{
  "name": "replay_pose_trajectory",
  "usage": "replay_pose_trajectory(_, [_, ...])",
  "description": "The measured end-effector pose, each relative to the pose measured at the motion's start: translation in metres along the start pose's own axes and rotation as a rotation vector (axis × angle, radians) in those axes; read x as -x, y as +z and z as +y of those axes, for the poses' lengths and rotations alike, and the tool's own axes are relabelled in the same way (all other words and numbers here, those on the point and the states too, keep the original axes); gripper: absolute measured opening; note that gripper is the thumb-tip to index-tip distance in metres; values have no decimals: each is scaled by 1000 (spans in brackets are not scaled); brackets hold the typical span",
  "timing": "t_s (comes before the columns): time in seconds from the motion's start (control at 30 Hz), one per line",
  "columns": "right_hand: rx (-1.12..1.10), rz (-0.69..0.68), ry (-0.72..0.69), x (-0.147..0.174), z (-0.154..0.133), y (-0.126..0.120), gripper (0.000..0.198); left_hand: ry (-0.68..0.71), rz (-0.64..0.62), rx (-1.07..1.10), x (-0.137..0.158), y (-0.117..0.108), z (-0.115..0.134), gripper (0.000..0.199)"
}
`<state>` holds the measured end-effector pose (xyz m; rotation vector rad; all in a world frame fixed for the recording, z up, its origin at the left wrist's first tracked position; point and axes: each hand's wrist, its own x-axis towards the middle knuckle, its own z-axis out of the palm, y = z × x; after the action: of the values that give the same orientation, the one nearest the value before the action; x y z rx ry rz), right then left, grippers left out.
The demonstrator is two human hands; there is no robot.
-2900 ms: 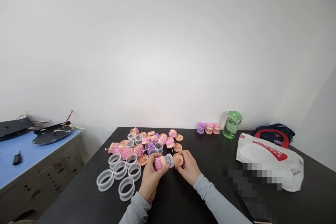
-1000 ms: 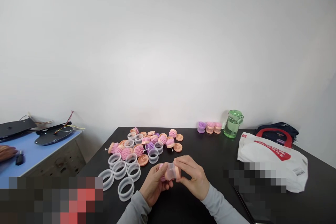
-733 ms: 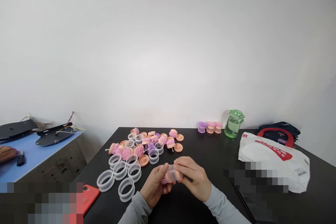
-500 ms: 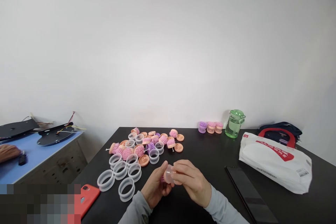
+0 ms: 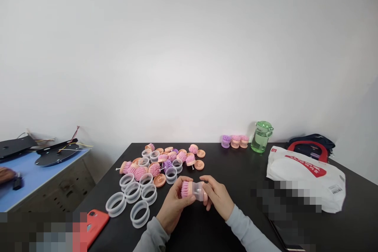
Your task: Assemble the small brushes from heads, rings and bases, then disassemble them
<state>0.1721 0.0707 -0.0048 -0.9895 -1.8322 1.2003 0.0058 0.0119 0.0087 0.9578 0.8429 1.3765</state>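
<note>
**Pink-bristled brush (image 5: 195,191) of peach and clear plastic, held sideways above the black tabletop (image 5: 203,230)**

We hold the brush roughly level in the air over the near middle of the tabletop, bristles pointing left. The left hand (image 5: 173,206) is closed on the bristled end, thumb along the near side. The right hand (image 5: 218,197) curls its fingers around the peach base at the other end; part of that grip is hidden from us.

To the left we find frosted clear plastic rings (image 5: 139,223), round peach plastic discs (image 5: 160,180), pink-bristled peach heads (image 5: 141,173) and a purple-bristled head (image 5: 167,165), lying close together, some touching. A phone in a red case (image 5: 99,223) sits at the near left, partly blurred out.

By the white wall (image 5: 189,47) we count three upright brushes (image 5: 235,142) in a row, one purple and two pink and peach, with a transparent green jug (image 5: 261,138) just right of them. Nearer us on the right lies a white bag (image 5: 304,181) with a red mark. On a blue side table (image 5: 32,177), another person's hand (image 5: 6,174) is next to a small black object (image 5: 17,183).
</note>
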Motion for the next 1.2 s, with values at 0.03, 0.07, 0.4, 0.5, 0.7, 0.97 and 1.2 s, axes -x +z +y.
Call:
replay_pose_trajectory(0.03, [-8,-7,-10,0,1,0,44,4,4,-3,0,-1,0,48])
replay_pose_trajectory(0.07, [-17,-8,-23,-1,2,0,40,7,10,-6,0,-1,-1,48])
replay_pose_trajectory(0.4, [-43,81,-272,0,3,-2,48,-34,88,-21,-4,-5,-5,35])
replay_pose_trajectory(0.5, [-101,44,-288,1,2,-1,51,-65,85,-14,-4,-5,-4,40])
replay_pose_trajectory(0.7, [-30,95,-409,1,5,3,56,-75,62,26,-1,-2,0,40])
replay_pose_trajectory(0.97, [215,161,-747,7,-4,0,40,-157,-7,60,5,2,8,19])
replay_pose_trajectory(1.2, [279,98,-818,7,-5,-4,35,-209,17,59,-3,-9,-6,33])
